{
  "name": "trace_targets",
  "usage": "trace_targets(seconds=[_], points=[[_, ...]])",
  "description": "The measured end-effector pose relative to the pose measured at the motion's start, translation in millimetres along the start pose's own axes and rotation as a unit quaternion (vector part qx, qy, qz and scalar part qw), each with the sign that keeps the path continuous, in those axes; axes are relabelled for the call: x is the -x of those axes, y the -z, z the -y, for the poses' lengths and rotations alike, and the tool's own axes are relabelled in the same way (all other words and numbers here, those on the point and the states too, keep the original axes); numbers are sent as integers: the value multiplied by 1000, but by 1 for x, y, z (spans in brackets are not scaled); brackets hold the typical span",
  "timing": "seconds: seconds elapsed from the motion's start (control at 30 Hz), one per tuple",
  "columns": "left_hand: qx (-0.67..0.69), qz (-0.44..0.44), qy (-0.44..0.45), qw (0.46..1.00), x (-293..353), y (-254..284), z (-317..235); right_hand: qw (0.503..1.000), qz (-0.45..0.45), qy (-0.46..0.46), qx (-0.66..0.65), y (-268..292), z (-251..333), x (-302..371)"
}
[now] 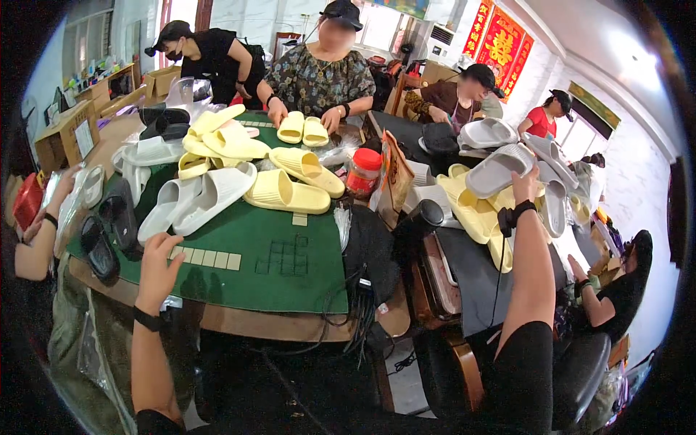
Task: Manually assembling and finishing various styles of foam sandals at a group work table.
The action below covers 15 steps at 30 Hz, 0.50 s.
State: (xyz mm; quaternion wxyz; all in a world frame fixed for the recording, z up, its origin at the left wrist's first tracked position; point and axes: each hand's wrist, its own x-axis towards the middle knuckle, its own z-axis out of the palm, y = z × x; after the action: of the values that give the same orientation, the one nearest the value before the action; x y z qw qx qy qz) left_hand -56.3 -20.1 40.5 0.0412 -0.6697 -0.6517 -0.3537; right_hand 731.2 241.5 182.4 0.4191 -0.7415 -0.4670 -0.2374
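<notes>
Over the front left of the green mat (304, 250), my left hand (160, 264) is held with its fingers apart and nothing in them. Just beyond its fingertips lie two light grey slide slippers (215, 196), side by side. My right arm reaches out over the dark table on the right. There my right hand (526, 185) grips a grey slipper (499, 171) by its edge; part of the fingers is hidden. Under and around that slipper are yellow slippers (467, 206) and more grey ones (554, 206) in a pile.
More yellow slippers (290, 192) and black slippers (99, 248) lie on the mat. A red-lidded jar (364, 172) and an orange packet (395, 170) stand mid-table. Black cables (355, 319) hang over the front edge. Across the table a person (319, 80) handles yellow slippers; several others work around.
</notes>
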Motion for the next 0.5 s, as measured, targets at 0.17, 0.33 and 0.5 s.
trace_targets(seconds=[0.17, 0.33, 0.5], points=[[39, -4, -38, 999, -1, -15, 0, 990, -19, -24, 137, 34, -55, -54], [26, -15, -44, 999, 11, -4, -5, 987, -60, 62, 135, 82, -41, -87], [65, -4, -52, 997, 18, -23, 3, 943, -126, 196, 239, 167, -73, -152]])
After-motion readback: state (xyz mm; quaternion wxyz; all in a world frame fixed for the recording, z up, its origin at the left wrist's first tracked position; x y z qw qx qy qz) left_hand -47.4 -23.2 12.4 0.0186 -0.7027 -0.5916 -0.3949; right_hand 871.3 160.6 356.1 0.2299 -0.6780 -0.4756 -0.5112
